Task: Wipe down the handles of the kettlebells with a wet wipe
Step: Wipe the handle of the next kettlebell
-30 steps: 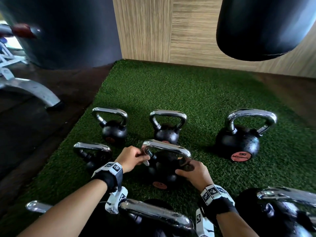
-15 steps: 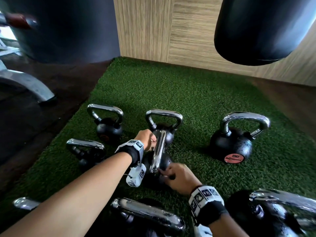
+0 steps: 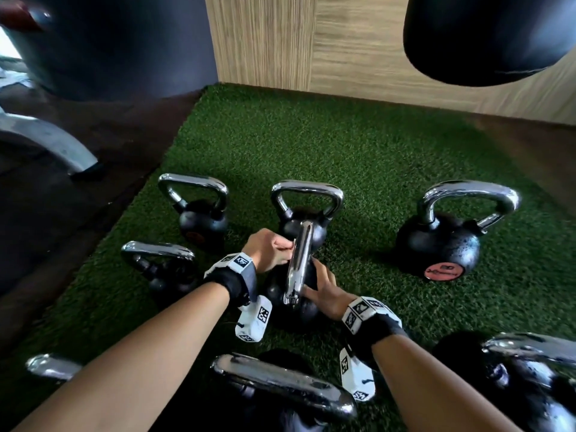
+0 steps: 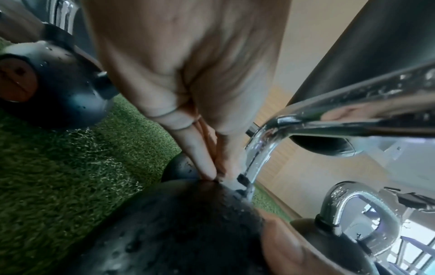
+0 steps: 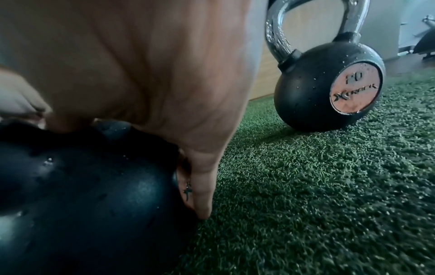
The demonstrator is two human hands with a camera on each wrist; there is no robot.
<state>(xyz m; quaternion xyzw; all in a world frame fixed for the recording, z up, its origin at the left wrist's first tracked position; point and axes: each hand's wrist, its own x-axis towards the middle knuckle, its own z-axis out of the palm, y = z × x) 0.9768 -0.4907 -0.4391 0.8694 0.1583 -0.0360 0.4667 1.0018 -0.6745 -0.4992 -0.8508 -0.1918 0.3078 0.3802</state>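
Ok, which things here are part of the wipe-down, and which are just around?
In the job:
- centre kettlebell, handle
- left hand at the handle
- right hand on its body
- other kettlebells, e.g.

Just around:
- hanging bag
- metal machine leg
- green turf

Worked kettlebell: black round cast body [image 3: 300, 307] with chrome loop handle [image 3: 300, 260], upright on turf, handle seen edge-on.
Other kettlebells: same black-and-chrome build, upright around it; rear right one [image 3: 438, 244] bears a pink disc.
Wet wipe: not discernible.
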